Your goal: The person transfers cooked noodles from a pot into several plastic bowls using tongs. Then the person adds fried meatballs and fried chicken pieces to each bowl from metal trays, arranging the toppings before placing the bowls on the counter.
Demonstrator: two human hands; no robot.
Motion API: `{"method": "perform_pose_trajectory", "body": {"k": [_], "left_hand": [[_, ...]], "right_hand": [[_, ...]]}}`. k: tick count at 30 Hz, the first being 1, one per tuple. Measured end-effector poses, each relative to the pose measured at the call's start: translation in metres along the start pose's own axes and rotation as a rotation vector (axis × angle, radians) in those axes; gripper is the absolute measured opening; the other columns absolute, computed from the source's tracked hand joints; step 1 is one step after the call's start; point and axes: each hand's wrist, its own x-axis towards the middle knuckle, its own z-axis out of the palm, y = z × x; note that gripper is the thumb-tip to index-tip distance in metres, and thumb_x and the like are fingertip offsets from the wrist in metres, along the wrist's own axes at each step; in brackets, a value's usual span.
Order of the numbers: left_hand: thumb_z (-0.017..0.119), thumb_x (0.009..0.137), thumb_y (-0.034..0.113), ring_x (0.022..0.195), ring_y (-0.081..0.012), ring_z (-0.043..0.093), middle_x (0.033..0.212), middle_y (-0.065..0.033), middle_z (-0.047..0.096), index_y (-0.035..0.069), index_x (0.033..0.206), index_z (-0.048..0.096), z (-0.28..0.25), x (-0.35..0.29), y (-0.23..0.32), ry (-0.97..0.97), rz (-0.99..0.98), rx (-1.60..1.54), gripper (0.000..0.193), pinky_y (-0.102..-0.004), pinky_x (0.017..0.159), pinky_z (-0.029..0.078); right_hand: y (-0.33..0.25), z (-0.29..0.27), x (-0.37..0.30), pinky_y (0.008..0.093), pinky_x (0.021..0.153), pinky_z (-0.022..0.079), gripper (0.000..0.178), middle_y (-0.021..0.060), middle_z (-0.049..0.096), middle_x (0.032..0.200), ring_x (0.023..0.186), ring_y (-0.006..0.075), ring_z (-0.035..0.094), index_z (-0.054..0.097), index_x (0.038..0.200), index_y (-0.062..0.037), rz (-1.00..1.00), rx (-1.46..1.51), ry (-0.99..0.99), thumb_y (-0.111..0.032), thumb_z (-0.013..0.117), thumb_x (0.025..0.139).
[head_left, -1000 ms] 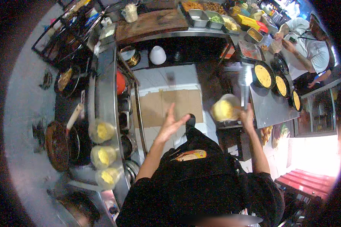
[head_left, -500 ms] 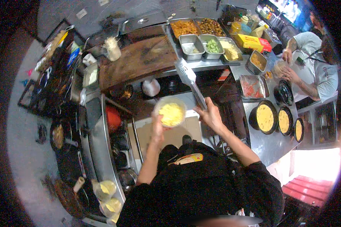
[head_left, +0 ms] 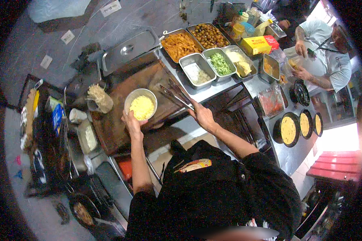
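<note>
My left hand (head_left: 135, 125) is wrapped around the side of a round bowl (head_left: 152, 94) and holds it above the wooden board (head_left: 120, 140). Inside the bowl lies a heap of yellow shreds (head_left: 142, 107), of a kind I cannot make out. A pair of metal tongs (head_left: 178, 96) is gripped in my right hand (head_left: 204, 117); its ends are spread apart and blurred over the board's right end. Just beyond the tongs stands a metal pan (head_left: 184, 64) with a few pale bits at its bottom. Beside that pan is another pan (head_left: 208, 55) of chopped green vegetable (head_left: 220, 64).
Orange food (head_left: 181, 46) and small brown balls (head_left: 209, 35) fill the back pans. At right are a red-stained tray (head_left: 283, 96), black bowls of yellow food (head_left: 288, 128) and a co-worker (head_left: 332, 56) handling a container. A frying pan (head_left: 84, 209) stands lower left.
My left hand has carried the bowl forward and left, over the board. My right hand has brought the tongs lower, toward the board's right end. The view has turned toward the counter.
</note>
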Motion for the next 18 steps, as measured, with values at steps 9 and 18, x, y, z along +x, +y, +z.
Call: {"method": "perform_pose_trajectory", "body": {"k": [9, 18], "left_hand": [[0.044, 0.092, 0.035, 0.114, -0.0335, 0.055, 0.136, -0.0176, 0.041, 0.006, 0.146, 0.023, 0.017, 0.059, 0.018, -0.084, -0.023, -0.030, 0.064, -0.0442, 0.065, 0.061], [0.044, 0.098, 0.044, 0.100, -0.0280, 0.061, 0.125, -0.0168, 0.052, 0.005, 0.142, 0.034, 0.029, 0.091, 0.016, -0.015, -0.137, 0.136, 0.060, -0.0362, 0.057, 0.058]], "right_hand": [[-0.020, -0.001, 0.012, 0.0461, 0.054, 0.052, 0.058, 0.0183, 0.066, 0.083, 0.066, 0.0371, 0.065, 0.041, 0.138, -0.0118, 0.014, -0.177, 0.083, -0.042, 0.058, 0.092], [-0.041, -0.115, 0.028, 0.0447, 0.075, 0.054, 0.045, 0.0212, 0.066, 0.100, 0.088, 0.0368, 0.066, 0.055, 0.126, -0.0080, 0.198, 0.102, -0.009, -0.032, 0.066, 0.089]]}}
